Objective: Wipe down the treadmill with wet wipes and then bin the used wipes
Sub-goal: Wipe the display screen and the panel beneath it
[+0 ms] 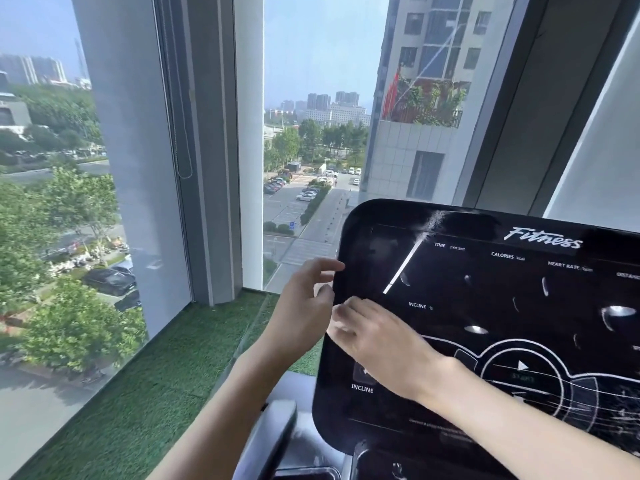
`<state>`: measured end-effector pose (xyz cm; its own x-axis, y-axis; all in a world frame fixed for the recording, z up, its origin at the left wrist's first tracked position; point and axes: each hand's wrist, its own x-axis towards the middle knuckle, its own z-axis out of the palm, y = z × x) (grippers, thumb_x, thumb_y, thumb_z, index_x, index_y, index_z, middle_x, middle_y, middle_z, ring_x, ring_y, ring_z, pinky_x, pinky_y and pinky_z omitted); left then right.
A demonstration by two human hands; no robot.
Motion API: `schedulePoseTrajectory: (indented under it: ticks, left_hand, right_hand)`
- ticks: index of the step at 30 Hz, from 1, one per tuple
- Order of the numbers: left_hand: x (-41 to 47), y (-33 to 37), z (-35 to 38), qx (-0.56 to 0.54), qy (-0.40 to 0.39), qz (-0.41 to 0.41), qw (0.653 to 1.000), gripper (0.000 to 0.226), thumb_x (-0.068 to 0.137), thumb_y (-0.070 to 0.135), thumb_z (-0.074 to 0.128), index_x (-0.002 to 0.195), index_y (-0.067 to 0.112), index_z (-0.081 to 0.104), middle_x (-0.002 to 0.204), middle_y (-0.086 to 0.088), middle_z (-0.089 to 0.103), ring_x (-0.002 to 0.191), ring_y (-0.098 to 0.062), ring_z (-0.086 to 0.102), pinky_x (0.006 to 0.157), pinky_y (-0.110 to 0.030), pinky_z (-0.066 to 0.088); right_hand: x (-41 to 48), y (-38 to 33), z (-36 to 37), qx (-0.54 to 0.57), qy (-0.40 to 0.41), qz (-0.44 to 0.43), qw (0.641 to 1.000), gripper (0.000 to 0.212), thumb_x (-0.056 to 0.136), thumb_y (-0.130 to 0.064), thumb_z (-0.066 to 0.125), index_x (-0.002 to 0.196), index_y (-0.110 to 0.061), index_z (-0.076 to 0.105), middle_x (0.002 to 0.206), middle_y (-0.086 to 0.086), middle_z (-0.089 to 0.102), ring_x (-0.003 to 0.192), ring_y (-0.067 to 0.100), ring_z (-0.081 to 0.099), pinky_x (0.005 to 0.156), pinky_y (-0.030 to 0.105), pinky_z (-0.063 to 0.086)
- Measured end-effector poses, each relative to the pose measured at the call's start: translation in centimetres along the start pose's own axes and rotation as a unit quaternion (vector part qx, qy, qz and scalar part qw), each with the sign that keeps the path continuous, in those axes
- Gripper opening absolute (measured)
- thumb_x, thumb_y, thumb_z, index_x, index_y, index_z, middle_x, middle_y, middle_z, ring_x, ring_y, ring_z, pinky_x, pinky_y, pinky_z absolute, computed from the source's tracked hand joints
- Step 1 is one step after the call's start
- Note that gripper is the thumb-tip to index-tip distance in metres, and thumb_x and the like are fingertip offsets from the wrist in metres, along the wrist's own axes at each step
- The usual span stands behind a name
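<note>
**Left hand (304, 299) and right hand (377, 337) at the left rim of the treadmill console (485, 306).**

- **Left fingers (329, 265):** loosely curled and spread, with forefinger and thumb meeting the rim. Whether they grip it cannot be told.
- **Right fingers (349, 315):** they lie on the glossy panel just inside the left ones, blurred by motion. A pale smear at their tips may be the wipe. This is not certain, nor is whether they pinch it.
- **Bin:** none in view.

**Risks, as judged:**

- The START button (523, 370) sits just behind the right wrist. A firm sweep back across it could wake the belt.
- A small bunched wipe could slip from under the fingertips at the rim. It would then drop to the turf (173, 358) below the left fingers.
- Too wet a wipe may leave streaks on the dark panel beyond the right fingers.
</note>
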<state>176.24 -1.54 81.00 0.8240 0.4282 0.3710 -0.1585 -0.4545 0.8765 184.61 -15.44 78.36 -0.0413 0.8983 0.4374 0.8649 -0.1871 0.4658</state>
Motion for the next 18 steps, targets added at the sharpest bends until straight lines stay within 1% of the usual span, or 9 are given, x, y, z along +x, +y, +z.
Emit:
schedulePoseTrajectory:
  ticks: [2,4,6,7,9,11,13,15,18]
  left_hand:
    - [-0.3,0.3,0.1,-0.007,0.011,0.011,1.0,0.035,0.095,0.004,0.046,0.115,0.027,0.063,0.112,0.017,0.064,0.1,0.007,0.058,0.078,-0.004,0.041]
    - [-0.5,0.8,0.4,-0.051,0.006,0.013,0.999,0.023,0.098,0.011,0.051,0.112,0.023,0.064,0.1,0.011,0.068,0.088,-0.002,0.064,0.074,-0.013,0.049]
    - [-0.7,1.6,0.7,-0.11,-0.01,-0.008,0.994,0.016,0.099,0.015,0.054,0.111,0.019,0.064,0.087,0.004,0.07,0.076,-0.007,0.066,0.069,-0.026,0.055]
    - [-0.6,1.8,0.9,-0.142,-0.011,-0.016,0.99,0.015,0.098,0.014,0.056,0.111,0.016,0.063,0.082,0.002,0.07,0.071,-0.009,0.066,0.066,-0.028,0.055]
    - [-0.4,2.1,1.1,-0.193,0.004,-0.023,0.981,0.016,0.096,0.009,0.06,0.111,0.011,0.063,0.079,-0.001,0.071,0.07,-0.013,0.067,0.065,-0.027,0.055]
    - [-0.2,2.4,1.3,-0.227,0.014,-0.03,0.973,0.014,0.094,0.006,0.062,0.107,0.008,0.064,0.085,-0.009,0.074,0.074,-0.016,0.068,0.071,-0.028,0.055]
    - [-0.2,2.5,1.5,-0.244,0.017,-0.028,0.969,0.009,0.092,0.004,0.063,0.1,0.007,0.067,0.09,-0.017,0.073,0.078,-0.02,0.069,0.077,-0.032,0.057]
    - [-0.2,2.6,1.6,-0.245,0.022,-0.017,0.969,0.009,0.09,0.003,0.062,0.096,0.006,0.068,0.091,-0.022,0.072,0.079,-0.024,0.068,0.081,-0.038,0.056]
    - [-0.2,2.7,1.5,-0.266,0.007,-0.017,0.964,0.018,0.09,-0.007,0.054,0.094,0.004,0.067,0.086,-0.021,0.071,0.076,-0.024,0.066,0.082,-0.042,0.053]
  right_hand:
    - [0.3,0.5,-0.9,0.138,0.061,0.116,0.982,0.035,0.081,0.012,0.04,0.095,-0.006,0.067,0.103,0.003,0.055,0.094,0.019,0.055,0.084,0.029,0.051]
    - [0.7,1.0,-2.0,0.283,0.168,0.237,0.914,0.04,0.078,0.021,0.053,0.1,-0.008,0.071,0.102,0.001,0.056,0.096,0.013,0.061,0.085,0.023,0.052]
    - [1.1,1.1,-3.3,0.363,0.204,0.311,0.855,0.042,0.08,0.019,0.06,0.102,-0.014,0.071,0.1,-0.002,0.061,0.093,0.009,0.064,0.081,0.021,0.053]
    - [1.2,1.1,-3.7,0.388,0.204,0.335,0.834,0.039,0.082,0.015,0.063,0.103,-0.017,0.069,0.1,-0.003,0.064,0.093,0.009,0.064,0.081,0.023,0.053]
    - [0.9,1.5,-4.1,0.46,0.178,0.371,0.786,0.028,0.087,0.005,0.066,0.106,-0.017,0.068,0.102,-0.004,0.068,0.095,0.011,0.066,0.085,0.029,0.054]
    - [0.4,1.7,-4.4,0.523,0.161,0.399,0.736,0.023,0.091,-0.004,0.067,0.111,-0.015,0.069,0.103,-0.002,0.072,0.099,0.014,0.068,0.091,0.036,0.055]
    - [0.1,1.7,-4.8,0.558,0.169,0.414,0.699,0.018,0.093,-0.009,0.067,0.11,-0.012,0.071,0.101,0.002,0.074,0.098,0.016,0.069,0.094,0.037,0.054]
    - [0.0,1.7,-5.3,0.579,0.179,0.415,0.679,0.016,0.094,-0.011,0.065,0.109,-0.011,0.072,0.098,0.003,0.075,0.097,0.016,0.07,0.093,0.033,0.054]
    - [0.2,1.7,-5.9,0.605,0.175,0.417,0.655,0.017,0.097,-0.016,0.06,0.109,-0.013,0.072,0.089,-0.008,0.075,0.087,0.004,0.069,0.08,0.02,0.052]
